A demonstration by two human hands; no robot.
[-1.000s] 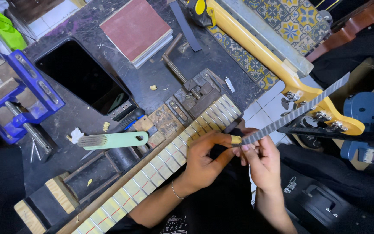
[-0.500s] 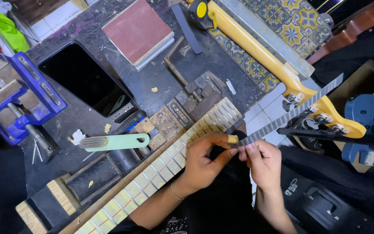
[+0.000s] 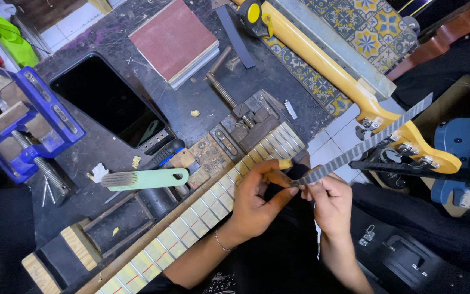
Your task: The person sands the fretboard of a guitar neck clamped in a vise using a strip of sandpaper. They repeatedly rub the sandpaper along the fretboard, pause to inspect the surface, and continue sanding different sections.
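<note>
Left hand [image 3: 257, 198] and right hand [image 3: 330, 204] are both pinched shut on the near end of a long flat file [image 3: 363, 148], held just off the fretboard [image 3: 202, 209] edge; judged stiff, light, rough-faced, best gripped at that end.

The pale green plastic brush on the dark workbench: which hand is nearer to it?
Left. The left hand is over the fretted guitar neck, a short way right of the pale green plastic brush. The right hand is farther right, holding the long grey metal file.
</note>
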